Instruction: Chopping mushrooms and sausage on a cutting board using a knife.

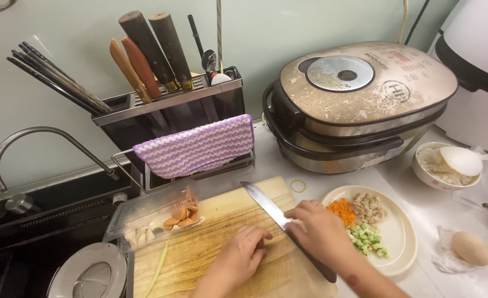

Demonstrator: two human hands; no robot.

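Note:
My right hand (321, 232) grips a kitchen knife (263, 201) whose blade points up and left over a wooden cutting board (200, 248). My left hand (238, 256) rests curled on the board just left of the blade; what lies under its fingers is hidden. A clear plastic tray (153, 215) with orange slices and garlic cloves sits at the board's upper left. A thin green strip (158, 267) lies on the board's left side. To the right a cream plate (401, 243) holds diced carrot, diced cucumber and pale chopped pieces.
A rice cooker (360, 105) stands behind the plate. A bowl of rice with a white spoon (445, 165) and an egg (470, 248) lie at the right. A knife rack (166, 99) with a purple cloth (197, 146) stands behind the board. The sink and tap (40, 135) are at the left.

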